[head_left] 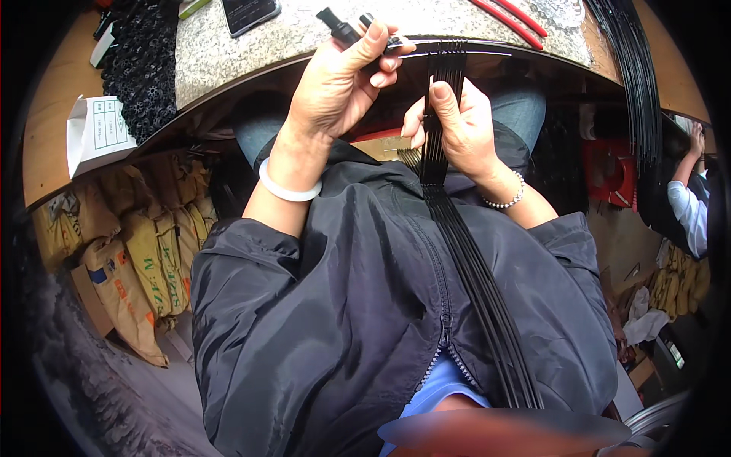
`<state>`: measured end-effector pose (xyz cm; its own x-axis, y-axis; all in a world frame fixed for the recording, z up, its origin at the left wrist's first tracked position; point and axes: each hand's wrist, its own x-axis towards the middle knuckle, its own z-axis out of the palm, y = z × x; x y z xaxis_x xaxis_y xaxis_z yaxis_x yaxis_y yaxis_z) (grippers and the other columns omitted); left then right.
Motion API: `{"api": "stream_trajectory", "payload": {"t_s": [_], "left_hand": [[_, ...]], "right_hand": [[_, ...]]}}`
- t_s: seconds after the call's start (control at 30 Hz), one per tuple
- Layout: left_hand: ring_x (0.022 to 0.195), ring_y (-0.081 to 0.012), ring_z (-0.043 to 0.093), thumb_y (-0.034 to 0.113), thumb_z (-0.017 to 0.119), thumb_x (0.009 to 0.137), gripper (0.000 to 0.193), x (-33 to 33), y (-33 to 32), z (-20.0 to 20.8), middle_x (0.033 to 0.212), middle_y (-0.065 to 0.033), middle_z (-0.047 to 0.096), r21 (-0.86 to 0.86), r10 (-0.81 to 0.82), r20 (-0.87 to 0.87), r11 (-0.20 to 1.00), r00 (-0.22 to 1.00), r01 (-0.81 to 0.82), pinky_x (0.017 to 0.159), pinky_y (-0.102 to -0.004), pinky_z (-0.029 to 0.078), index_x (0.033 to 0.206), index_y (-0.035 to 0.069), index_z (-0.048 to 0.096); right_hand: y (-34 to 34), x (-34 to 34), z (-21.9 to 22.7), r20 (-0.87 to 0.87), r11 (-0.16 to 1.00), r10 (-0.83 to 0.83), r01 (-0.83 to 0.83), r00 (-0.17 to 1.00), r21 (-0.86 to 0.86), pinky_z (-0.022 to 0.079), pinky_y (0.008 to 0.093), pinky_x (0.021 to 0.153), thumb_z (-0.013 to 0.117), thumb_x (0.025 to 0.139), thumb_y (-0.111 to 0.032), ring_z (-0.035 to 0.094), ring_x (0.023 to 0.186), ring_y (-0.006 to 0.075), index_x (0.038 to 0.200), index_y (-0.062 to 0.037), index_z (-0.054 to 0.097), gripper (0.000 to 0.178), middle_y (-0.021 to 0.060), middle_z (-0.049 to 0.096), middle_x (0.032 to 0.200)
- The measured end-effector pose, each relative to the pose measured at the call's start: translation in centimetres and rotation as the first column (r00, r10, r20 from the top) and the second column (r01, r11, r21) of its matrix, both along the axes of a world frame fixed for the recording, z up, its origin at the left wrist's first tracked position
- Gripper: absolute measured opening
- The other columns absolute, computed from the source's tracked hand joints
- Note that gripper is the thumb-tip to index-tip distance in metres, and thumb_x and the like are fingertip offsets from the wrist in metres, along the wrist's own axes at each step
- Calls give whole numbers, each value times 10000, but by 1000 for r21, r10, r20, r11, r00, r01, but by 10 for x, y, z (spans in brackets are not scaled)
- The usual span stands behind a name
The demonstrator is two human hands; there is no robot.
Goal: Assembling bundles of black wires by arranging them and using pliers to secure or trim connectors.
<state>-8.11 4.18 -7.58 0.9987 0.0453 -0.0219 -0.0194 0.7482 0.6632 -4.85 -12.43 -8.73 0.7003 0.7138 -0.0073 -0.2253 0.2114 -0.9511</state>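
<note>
Raised over the front edge of the speckled tabletop, my left hand pinches a small black plastic tube-shaped part, which looks like an umbrella runner. Its fingers partly cover the part's lower end. My right hand is closed round a flat bundle of thin black umbrella ribs. The ribs run from the table edge, through my fingers, and down across my dark jacket. Their far ends fan out in a row close to my left fingertips. Whether any rib sits in the plastic part, I cannot tell.
A heap of small black plastic parts lies on the left, beside a white box. A phone and red handles rest on the tabletop. More black ribs hang at right, near another person's arm. Sacks stand below left.
</note>
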Motion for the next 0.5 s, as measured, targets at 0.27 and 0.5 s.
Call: {"api": "stream_trajectory", "payload": {"t_s": [0.27,0.5], "left_hand": [[630,-49,487,215,582,850,264,4,-7,7,836,-73,601,65,44,-55,997,998,-40,542,-165,418,995,-6,585],[578,-44,448,209,599,841,280,6,-13,14,730,-26,582,241,110,0,965,994,-107,516,-154,365,992,-27,611]], "right_hand": [[1,1,-1,-5,1000,20,-20,1000,10,450,202,478,427,918,-328,548,490,123,971,5,448,338,123,588,631],[2,1,0,-6,999,34,-34,999,10,451,203,485,436,915,-328,551,494,125,994,5,447,342,120,589,634]]}}
